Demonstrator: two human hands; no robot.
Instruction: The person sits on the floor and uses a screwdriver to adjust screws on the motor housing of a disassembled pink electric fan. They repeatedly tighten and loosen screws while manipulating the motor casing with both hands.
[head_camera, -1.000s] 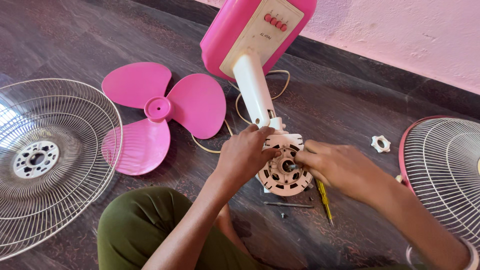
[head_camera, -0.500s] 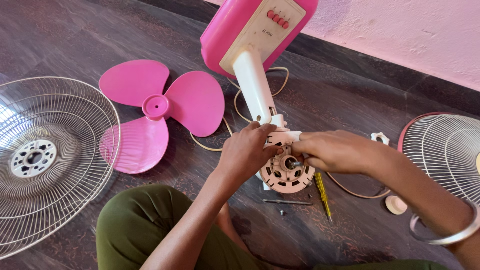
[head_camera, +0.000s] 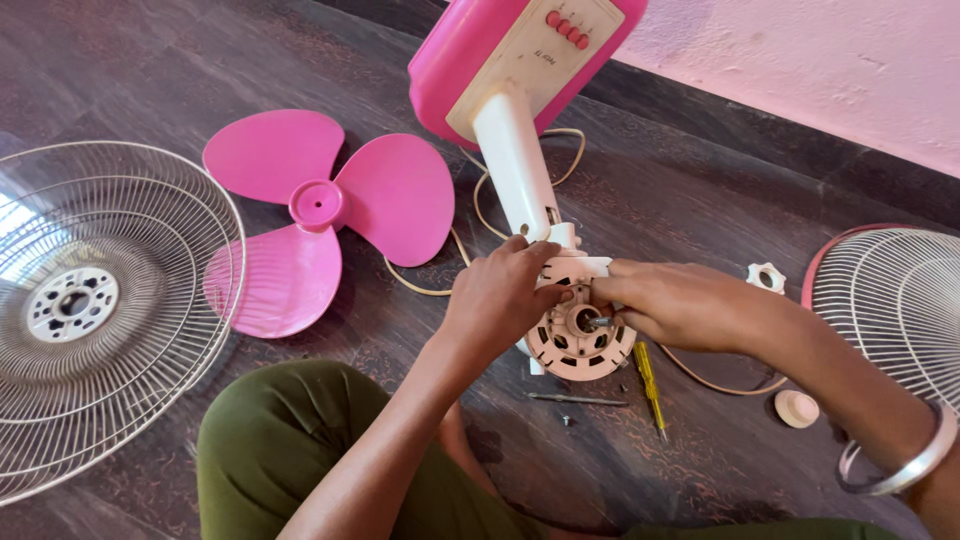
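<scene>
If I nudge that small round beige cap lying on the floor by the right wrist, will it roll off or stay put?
The beige cap lies flat on its broad face, so a nudge would probably slide it, not roll it. It looks like small moulded plastic, likely light and stiff. The dark floor seems fairly smooth, so it may skid toward the wire guard.

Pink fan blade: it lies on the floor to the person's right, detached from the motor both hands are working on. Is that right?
Not quite. In the head view the pink fan blade lies on the floor to the person's left, beside a wire guard. It is detached from the motor, which the left hand and right hand both touch.
</scene>
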